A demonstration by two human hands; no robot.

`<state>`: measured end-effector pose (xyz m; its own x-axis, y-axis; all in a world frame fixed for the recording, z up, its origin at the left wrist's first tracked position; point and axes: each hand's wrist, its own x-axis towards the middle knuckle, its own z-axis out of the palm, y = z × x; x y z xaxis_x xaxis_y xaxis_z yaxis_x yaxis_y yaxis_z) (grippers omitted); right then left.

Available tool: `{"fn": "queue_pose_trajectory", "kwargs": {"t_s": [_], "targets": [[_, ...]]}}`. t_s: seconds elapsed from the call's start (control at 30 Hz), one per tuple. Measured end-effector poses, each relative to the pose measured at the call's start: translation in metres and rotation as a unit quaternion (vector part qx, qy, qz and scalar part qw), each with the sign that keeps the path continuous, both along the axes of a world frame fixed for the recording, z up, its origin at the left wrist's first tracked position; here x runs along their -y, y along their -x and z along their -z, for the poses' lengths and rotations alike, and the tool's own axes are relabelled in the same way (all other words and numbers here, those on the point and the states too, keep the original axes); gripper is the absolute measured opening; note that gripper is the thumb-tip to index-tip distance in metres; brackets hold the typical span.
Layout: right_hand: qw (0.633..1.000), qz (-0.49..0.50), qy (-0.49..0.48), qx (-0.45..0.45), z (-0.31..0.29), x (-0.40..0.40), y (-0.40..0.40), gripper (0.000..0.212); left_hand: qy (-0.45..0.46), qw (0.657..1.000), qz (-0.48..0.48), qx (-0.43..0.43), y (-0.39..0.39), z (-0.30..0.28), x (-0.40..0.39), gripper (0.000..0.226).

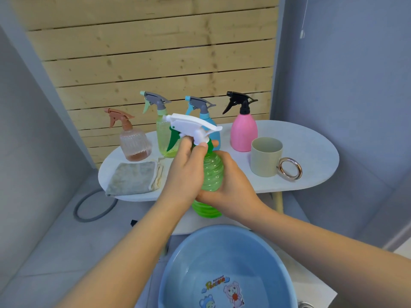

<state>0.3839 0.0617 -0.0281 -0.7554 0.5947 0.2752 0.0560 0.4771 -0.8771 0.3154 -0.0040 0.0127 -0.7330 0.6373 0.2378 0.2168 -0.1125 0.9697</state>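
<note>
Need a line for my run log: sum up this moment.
left hand: grips neck under white sprayer head | right hand: holds green spray bottle | bottle: held in front of table

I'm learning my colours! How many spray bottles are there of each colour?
Green: 2 (held green spray bottle, pale green spray bottle)
Blue: 1 (blue spray bottle)
Pink: 1 (pink spray bottle)
Clear and brown: 1 (brown-topped clear spray bottle)
Total: 5
</note>
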Motion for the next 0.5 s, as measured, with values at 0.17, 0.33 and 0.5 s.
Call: {"fn": "queue_pose_trajectory", "kwargs": {"t_s": [0.17,0.33,0.5], "targets": [[0.999,0.017,-0.030,0.000,0.0003,0.0019,0.0029,0.064,-0.014,0.997,-0.076,-0.024,-0.0025,-0.0005,-0.0013,0.025],[0.998,0.038,-0.041,0.001,0.0031,0.0039,0.0043,0.071,-0.035,0.993,-0.113,0.016,-0.0080,-0.0020,-0.0002,0.013],[0.997,0.047,-0.068,0.011,0.0030,-0.0025,0.0051,0.069,-0.028,0.994,-0.110,0.010,-0.0055,-0.0048,0.0019,0.042]]}}
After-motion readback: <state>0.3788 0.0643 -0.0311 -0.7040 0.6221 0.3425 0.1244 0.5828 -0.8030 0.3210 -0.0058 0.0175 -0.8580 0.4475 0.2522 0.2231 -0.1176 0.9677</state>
